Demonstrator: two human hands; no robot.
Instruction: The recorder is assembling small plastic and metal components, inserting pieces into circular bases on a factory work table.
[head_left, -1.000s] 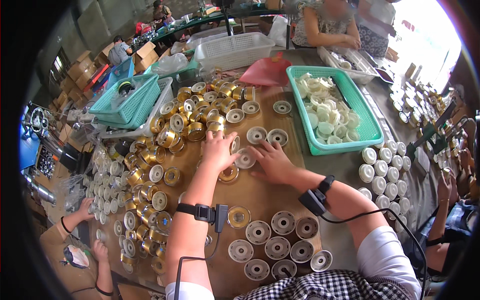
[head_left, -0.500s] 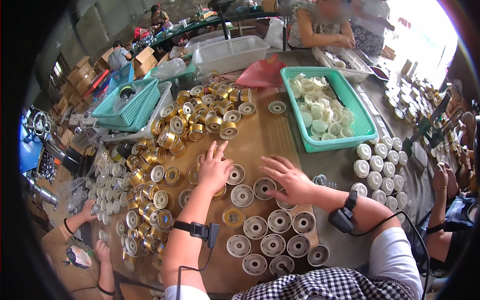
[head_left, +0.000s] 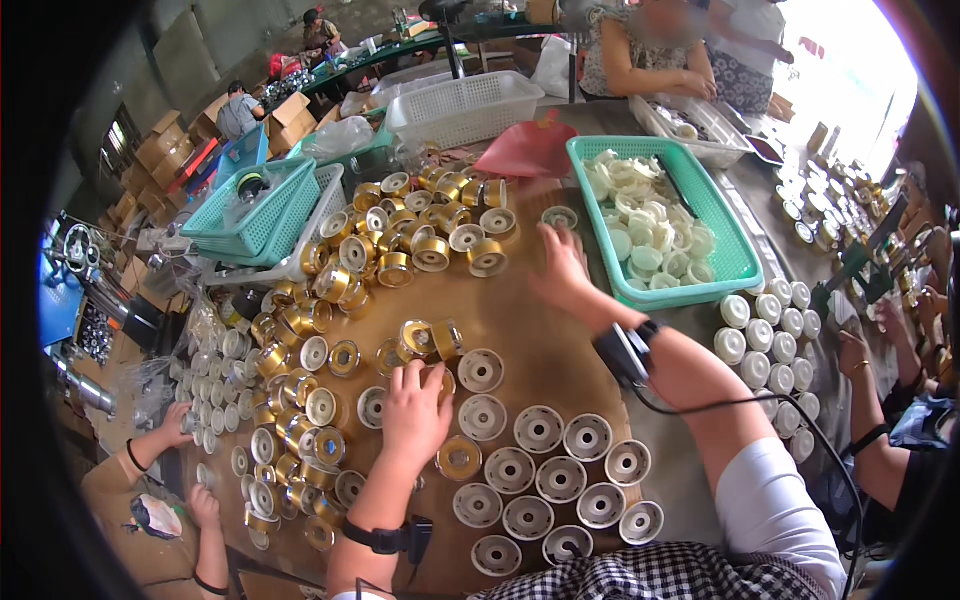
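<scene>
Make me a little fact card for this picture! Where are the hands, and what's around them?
Left hand: by gold-rimmed parts, grip hidden
Right hand: at a lone round part, grip unclear
Front: cluster of white wheel-shaped parts
Back left: heap of gold-and-white parts
Teal basket: pale pieces inside
Behind: red scoop

Reaches with the right hand (head_left: 563,268), motion-blurred, well ahead and to the right of the left hand (head_left: 414,420); spreads the left fingers (head_left: 412,378) slightly, with both forearms (head_left: 690,375) slanting back behind.
</scene>
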